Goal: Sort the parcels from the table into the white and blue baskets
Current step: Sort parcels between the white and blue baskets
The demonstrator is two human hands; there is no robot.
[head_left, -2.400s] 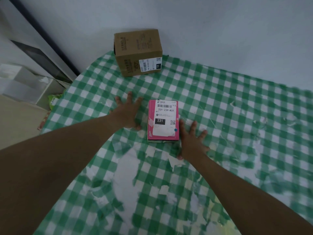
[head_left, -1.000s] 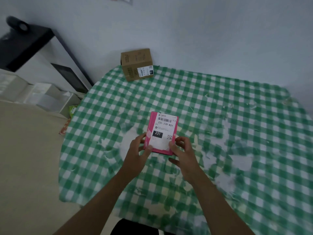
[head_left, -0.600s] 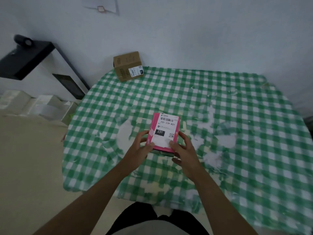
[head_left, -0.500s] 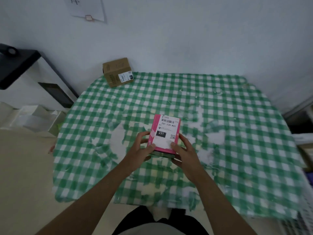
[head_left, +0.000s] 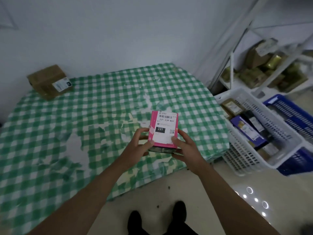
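At the far left corner of the desk (head_left: 50, 150) a brown parcel (head_left: 50, 81) sat unsorted. The left hand (head_left: 137, 146) and right hand (head_left: 185, 146) pinched the pink parcel (head_left: 163, 129) between them by its lower edges, label up, probably to read it. To the right, on the floor, waited the white basket (head_left: 277, 126) and blue basket (head_left: 294, 112).

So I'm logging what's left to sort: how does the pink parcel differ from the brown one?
The pink parcel is held above the table in both hands; the brown parcel rests untouched at the table's far left corner. The pink parcel is slim and bright, the brown parcel a plain cardboard carton. Both carry white shipping labels.
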